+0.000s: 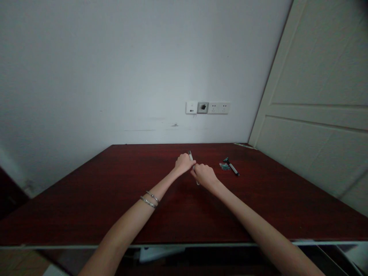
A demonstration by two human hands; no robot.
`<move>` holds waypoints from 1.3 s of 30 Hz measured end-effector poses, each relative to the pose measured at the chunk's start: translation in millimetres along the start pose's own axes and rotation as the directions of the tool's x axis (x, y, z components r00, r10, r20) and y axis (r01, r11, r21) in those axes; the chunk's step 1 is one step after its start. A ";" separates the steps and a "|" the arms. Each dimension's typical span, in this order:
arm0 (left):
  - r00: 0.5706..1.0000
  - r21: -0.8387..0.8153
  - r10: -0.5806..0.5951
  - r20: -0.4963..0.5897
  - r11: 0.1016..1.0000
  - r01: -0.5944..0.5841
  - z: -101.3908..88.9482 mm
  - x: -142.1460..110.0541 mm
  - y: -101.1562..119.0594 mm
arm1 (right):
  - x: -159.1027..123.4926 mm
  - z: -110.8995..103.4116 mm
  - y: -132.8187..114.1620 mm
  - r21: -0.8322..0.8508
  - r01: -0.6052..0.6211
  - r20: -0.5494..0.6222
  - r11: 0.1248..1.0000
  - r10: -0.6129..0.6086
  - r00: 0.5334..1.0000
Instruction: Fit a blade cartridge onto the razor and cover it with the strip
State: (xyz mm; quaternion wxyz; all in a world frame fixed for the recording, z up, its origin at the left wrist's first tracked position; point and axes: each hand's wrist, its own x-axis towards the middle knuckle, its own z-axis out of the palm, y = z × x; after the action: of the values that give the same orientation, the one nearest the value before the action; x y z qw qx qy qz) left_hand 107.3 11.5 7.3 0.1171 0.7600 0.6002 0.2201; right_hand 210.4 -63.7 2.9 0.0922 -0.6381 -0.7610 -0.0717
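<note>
A slim, pale stick-like object (190, 155) with a dark upper tip is held over the middle of the table, slanting a little. My left hand (184, 163) is closed round its upper part, two silver bangles on that forearm. Just below and to the right, my right hand (205, 175) grips the lower part, and a pale rounded end shows under the fingers. Both hands touch or nearly touch each other. Their fingers cover most of the object, so its exact kind cannot be made out.
Right of my hands, a razor (233, 168) with a grey and black handle lies beside a small clear plastic case (224, 166). The dark red table (86, 199) reaches a white wall with sockets (219, 108). A pale panelled door (316, 126) stands at the right.
</note>
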 end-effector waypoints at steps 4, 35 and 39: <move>0.999 0.014 -0.026 0.024 1.000 0.026 -1.1 4.3 -7.5 | 4.2 -1.2 -8.7 0.016 0.026 0.030 1.000 -0.026 0.999; 0.975 0.343 -0.060 0.213 0.939 -0.017 14.9 2.9 -49.5 | 25.2 -4.0 116.4 0.060 -0.248 0.096 0.967 0.242 0.966; 0.976 0.357 -0.014 0.218 0.932 -0.066 15.0 -0.1 -49.6 | 31.1 0.5 147.0 0.046 -0.169 0.071 0.984 0.166 0.984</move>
State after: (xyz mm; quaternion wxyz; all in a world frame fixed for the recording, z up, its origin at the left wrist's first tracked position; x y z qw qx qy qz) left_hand 71.7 25.2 -27.8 0.0368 0.7958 0.6040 0.0233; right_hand 349.9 -8.0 8.4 0.0889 -0.6994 -0.7088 -0.0226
